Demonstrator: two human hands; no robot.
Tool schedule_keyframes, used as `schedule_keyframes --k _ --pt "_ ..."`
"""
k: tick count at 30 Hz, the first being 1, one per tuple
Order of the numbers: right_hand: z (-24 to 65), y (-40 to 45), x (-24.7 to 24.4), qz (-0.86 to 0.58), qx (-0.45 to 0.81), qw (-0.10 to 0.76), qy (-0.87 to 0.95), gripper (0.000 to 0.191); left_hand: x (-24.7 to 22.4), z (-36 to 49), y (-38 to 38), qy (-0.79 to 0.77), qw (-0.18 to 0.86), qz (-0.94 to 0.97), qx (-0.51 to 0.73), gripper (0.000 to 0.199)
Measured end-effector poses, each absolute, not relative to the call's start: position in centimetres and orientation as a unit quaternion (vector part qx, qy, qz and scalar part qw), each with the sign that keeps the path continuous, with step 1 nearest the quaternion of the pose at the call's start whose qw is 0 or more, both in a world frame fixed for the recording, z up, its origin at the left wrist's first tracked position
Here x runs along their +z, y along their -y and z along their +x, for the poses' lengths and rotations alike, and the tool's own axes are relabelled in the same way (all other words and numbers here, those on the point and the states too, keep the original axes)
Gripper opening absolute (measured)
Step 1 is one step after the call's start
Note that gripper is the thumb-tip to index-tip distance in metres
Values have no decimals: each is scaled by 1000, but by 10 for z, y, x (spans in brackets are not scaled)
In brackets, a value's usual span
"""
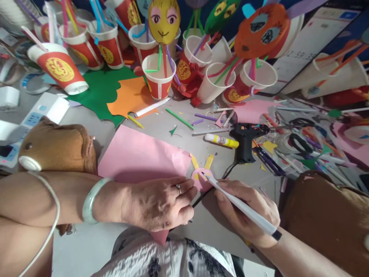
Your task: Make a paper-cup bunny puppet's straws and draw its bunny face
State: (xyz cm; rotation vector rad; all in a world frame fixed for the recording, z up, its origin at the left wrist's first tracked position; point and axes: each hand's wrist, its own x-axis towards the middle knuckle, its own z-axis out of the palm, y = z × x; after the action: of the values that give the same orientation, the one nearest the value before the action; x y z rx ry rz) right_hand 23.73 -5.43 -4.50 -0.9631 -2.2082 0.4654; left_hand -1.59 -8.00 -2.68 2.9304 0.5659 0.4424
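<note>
My left hand (161, 204), with a ring on one finger and a pale bangle at the wrist, presses its fingertips on the edge of a small pink paper disc (201, 181) with yellow strips sticking out of it. My right hand (248, 213) holds a white pen (242, 207), whose tip touches the pink disc. A large pink paper sheet (141, 156) lies under and behind my left hand.
Red and white paper cups (158, 77) with coloured straws crowd the back, with a yellow paper face (164, 19) and an orange one (262, 30). A black glue gun (245, 140), a yellow glue stick (221, 141), scissors (300, 142), and green and orange paper (129, 96) lie nearby.
</note>
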Motion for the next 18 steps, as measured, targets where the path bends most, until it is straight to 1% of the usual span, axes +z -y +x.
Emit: schedule_keyframes --k 2,4,7,13,18 --pt "235 53 -43 -348 166 330 862 18 -27 -16 80 -186 68 969 146 24" --pt "233 52 -44 -335 181 330 864 16 -28 -16 80 -187 73 969 142 23" --pt "230 52 -47 -322 204 339 860 17 -29 -16 80 -181 72 972 131 25" --pt "227 52 -50 -322 191 340 863 18 -28 -15 80 -187 61 973 123 20" --pt "224 50 -49 -311 189 343 866 16 -28 -16 79 -186 61 973 126 26"
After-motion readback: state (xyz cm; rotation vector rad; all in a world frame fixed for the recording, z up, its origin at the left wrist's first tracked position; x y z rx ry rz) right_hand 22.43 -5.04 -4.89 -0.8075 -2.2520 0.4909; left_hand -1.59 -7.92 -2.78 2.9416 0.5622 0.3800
